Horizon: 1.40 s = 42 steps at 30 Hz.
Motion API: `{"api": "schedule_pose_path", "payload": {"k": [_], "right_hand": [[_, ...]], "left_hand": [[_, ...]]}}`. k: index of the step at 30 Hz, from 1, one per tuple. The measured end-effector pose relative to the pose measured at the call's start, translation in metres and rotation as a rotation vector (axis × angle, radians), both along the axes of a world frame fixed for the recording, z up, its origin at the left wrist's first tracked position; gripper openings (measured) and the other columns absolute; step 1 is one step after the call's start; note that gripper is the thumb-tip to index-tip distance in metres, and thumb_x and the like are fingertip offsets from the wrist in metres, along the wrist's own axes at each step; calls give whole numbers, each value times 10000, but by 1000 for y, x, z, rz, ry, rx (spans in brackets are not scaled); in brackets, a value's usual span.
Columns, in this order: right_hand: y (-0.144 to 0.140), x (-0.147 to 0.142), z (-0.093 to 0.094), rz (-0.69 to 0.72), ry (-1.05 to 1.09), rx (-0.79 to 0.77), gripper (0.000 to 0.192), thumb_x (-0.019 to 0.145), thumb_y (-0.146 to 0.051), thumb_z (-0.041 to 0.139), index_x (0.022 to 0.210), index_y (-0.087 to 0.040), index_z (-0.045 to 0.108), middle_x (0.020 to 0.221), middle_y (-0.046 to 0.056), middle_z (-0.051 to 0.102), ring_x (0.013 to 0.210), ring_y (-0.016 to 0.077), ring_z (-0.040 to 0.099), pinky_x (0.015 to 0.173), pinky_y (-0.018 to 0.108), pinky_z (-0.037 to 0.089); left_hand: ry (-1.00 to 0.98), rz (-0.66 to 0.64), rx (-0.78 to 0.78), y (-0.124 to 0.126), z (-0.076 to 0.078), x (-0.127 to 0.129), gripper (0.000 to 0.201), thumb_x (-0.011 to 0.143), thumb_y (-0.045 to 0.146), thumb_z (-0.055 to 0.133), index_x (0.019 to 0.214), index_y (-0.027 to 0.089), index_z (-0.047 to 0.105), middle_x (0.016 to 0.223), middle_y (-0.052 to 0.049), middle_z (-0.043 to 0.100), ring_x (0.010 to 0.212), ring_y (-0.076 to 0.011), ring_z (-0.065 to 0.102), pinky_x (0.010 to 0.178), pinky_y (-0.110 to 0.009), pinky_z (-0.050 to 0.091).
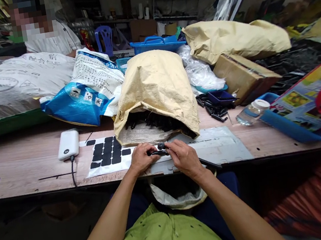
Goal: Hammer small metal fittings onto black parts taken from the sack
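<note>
Both your hands meet at the near edge of the wooden table [18, 166]: your left hand [141, 158] and right hand [183, 156] pinch a small black part [158, 151], slim with a round knob, possibly plastic. Printing on the white sack [11, 84] is too blurred to read. Black pads fill a sheet [106, 155] just left; bare tabletop lies beyond the power bank [68, 144].

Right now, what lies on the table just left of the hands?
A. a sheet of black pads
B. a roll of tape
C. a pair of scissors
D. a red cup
A: a white sheet of black pads lies flat beside the left hand, with the white power bank further left.
</note>
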State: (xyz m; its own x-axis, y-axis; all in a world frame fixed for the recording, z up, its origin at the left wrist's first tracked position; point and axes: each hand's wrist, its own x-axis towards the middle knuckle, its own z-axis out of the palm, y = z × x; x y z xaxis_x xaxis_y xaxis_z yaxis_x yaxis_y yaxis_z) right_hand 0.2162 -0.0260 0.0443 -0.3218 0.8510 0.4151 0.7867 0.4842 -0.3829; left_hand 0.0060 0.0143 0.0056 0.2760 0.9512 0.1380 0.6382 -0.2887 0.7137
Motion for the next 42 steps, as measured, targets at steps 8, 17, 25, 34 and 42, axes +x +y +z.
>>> {"api": "schedule_pose_path", "payload": {"k": [8,17,25,34,42], "right_hand": [[-2,10,-3,-5,-1,-26,251,1004,-240,518,1184,-235,691,945,53,669,917,198,618,828,293,495],[27,43,-18,-148,-79,11,238,968,-226,563,1140,-257,723,992,51,687,952,214,590,848,318,464],[35,56,-39,-200,-124,10,196,942,-259,610,1102,-243,722,979,46,673,907,223,545,852,322,405],[33,53,-38,-219,-149,-2,197,950,-278,584,1097,-237,708,1010,62,669,916,228,529,855,328,375],[33,52,-37,-231,-146,-35,205,937,-287,605,1106,-238,709,999,65,661,911,229,536,854,329,390]], "left_hand": [[10,12,9,-1,-1,1,178,710,281,830,862,231,752,836,4,687,865,-190,553,782,-300,390],[25,-5,-7,-1,3,-1,202,700,291,832,867,224,741,846,0,690,897,-204,573,807,-315,403],[28,-22,-14,0,3,-2,203,689,280,815,850,226,704,861,6,683,886,-209,571,808,-324,410],[33,-43,-12,0,0,-3,194,726,298,807,876,226,707,901,-10,695,912,-214,562,816,-326,398],[-132,-63,-103,-18,24,-1,200,836,372,698,954,212,674,935,-25,691,900,-209,578,798,-310,436]]}}
